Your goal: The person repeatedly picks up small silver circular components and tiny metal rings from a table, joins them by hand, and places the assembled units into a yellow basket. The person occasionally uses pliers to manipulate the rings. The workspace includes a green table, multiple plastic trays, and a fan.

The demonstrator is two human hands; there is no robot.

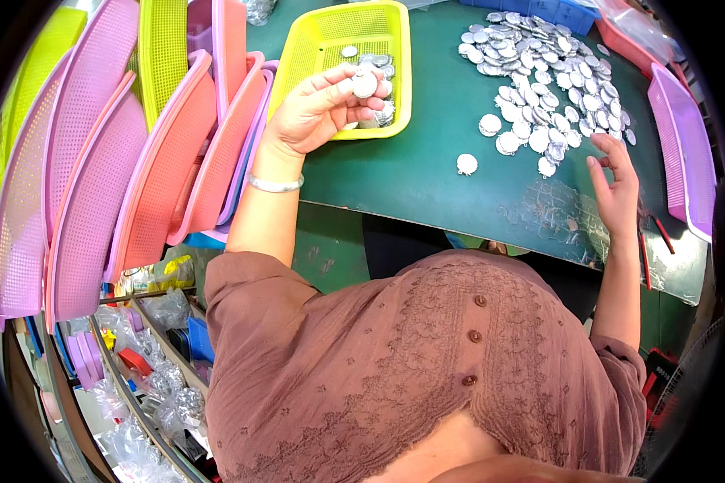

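Note:
Between the thumb and fingers of my left hand [314,113] is a round silvery metal disc [365,84] with a bumpy rim. That hand is over the near left side of a yellow plastic basket [405,72], where several similar discs lie. On the right, a large heap of such discs [540,68] spreads over the green tabletop [443,97]. One loose disc [466,164] lies apart, nearer to me. My right hand [618,189] is by the heap's near right edge, thumb and fingers apart, with nothing visible in it.
Purple, orange and yellow-green baskets [169,161] stand nested on the left. A purple basket [681,149] is at the right edge, a blue bin [556,12] at the back. Red-handled tools [662,235] lie near the right corner. Bagged parts [165,394] fill a lower-left shelf.

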